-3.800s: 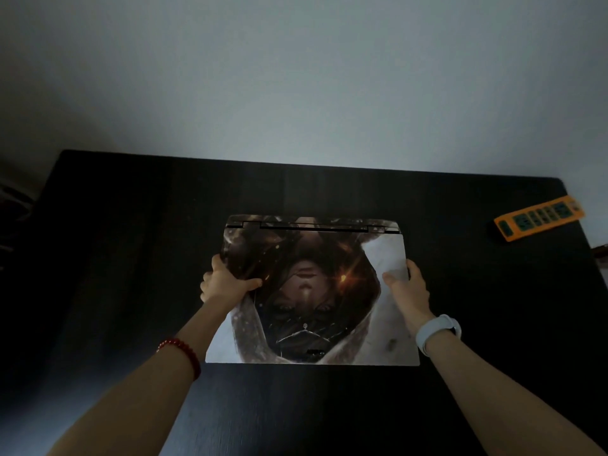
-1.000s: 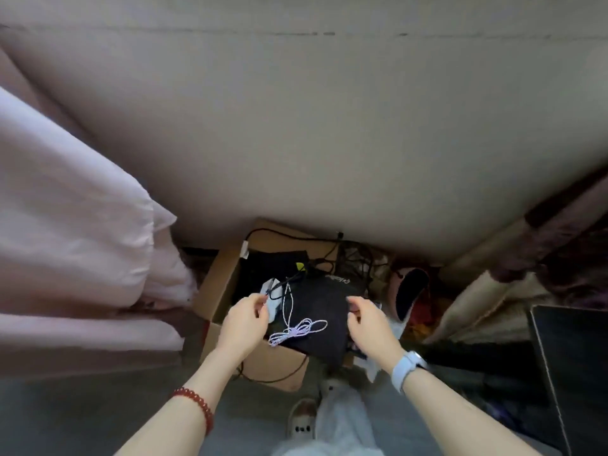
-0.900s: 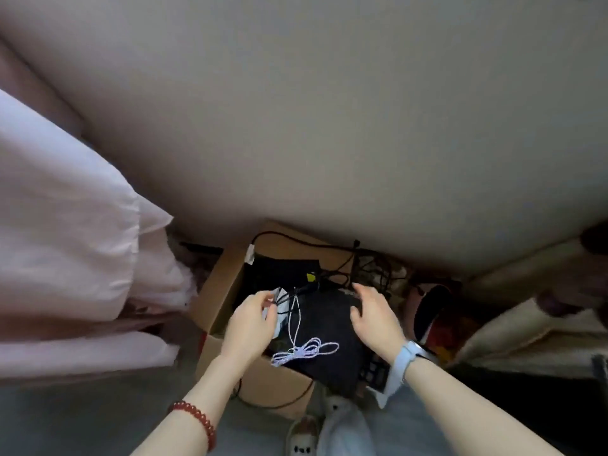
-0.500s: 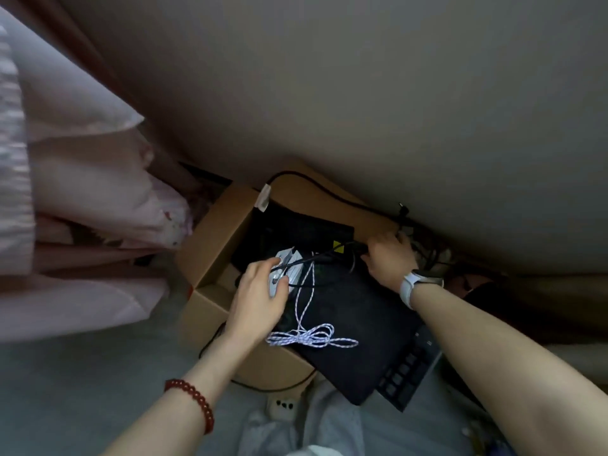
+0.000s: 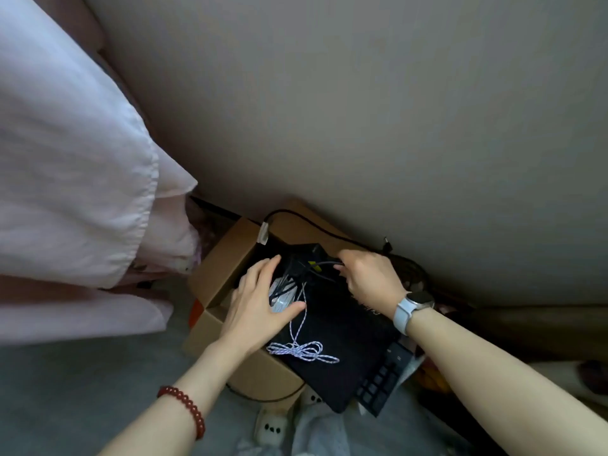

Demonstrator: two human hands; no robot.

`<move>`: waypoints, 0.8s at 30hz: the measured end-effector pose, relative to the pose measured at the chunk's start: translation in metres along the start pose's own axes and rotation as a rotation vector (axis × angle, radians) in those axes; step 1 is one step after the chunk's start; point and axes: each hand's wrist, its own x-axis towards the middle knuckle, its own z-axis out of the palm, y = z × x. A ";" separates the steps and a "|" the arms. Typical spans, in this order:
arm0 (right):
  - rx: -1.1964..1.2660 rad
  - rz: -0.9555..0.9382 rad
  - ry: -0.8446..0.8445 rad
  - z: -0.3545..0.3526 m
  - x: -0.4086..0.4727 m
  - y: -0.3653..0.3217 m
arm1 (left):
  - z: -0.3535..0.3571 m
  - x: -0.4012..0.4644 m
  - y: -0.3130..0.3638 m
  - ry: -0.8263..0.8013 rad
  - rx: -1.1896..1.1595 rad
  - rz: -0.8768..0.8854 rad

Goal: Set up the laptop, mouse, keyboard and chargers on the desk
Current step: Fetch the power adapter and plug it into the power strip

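- A pale pink curtain [image 5: 72,179] hangs at the far left, its lower folds ending just beside the cardboard box [image 5: 223,258].
- The cardboard box sits on the grey floor [image 5: 82,390] against the wall [image 5: 362,110], its flaps open; a black cable [image 5: 306,218] with a white tag arcs over its far edge.
- The left hand [image 5: 256,307], with a red bead bracelet [image 5: 184,409] on its wrist, lies palm down over the white mouse [image 5: 279,299] inside the box. The fingers are spread wide and the thumb rests against the mouse's near side; whether the hand actually grips it cannot be told.
- A white braided cord [image 5: 302,348] runs from the mouse toward the near side and ends in a loose bundle lying on a black pad [image 5: 339,340].
- The black pad rests tilted across the box's right side, its near corner sticking out past the box.
- A black charger brick [image 5: 307,253] lies at the far end of the box, between the two hands.
- The right hand [image 5: 368,274], with a white watch [image 5: 411,307] on its wrist, is curled at the far right of the box, the fingers pinched narrow on a dark cable [image 5: 324,264] beside the charger brick.
- A black keyboard [image 5: 383,383] pokes out from under the pad's right edge, only its near end showing.
- White slippers [image 5: 273,429] with small dark dots show on the floor at the near edge.
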 end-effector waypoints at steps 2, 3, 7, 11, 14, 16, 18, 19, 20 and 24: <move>-0.024 0.001 0.015 -0.024 -0.009 -0.012 | -0.016 -0.004 0.012 0.049 -0.027 0.037; -0.035 0.005 0.028 -0.038 -0.015 -0.017 | -0.024 -0.006 0.018 0.075 -0.047 0.063; -0.007 0.052 0.145 -0.094 -0.039 -0.036 | -0.050 -0.021 0.046 0.180 -0.117 0.112; 0.056 0.068 0.318 -0.157 -0.071 -0.060 | -0.078 -0.043 0.072 0.232 -0.176 0.197; 0.070 0.077 0.494 -0.200 -0.095 -0.082 | -0.101 -0.053 0.093 0.250 -0.202 0.283; 0.067 0.105 0.580 -0.227 -0.115 -0.098 | -0.118 -0.061 0.110 0.287 -0.204 0.354; 0.063 0.142 0.649 -0.250 -0.132 -0.109 | -0.133 -0.066 0.128 0.317 -0.224 0.425; 0.062 0.165 0.688 -0.262 -0.145 -0.116 | -0.141 -0.072 0.138 0.329 -0.247 0.481; 0.068 0.186 0.724 -0.274 -0.156 -0.122 | -0.148 -0.076 0.148 0.346 -0.269 0.535; 0.081 0.272 0.856 -0.314 -0.208 -0.140 | -0.161 -0.093 0.180 0.344 -0.339 0.644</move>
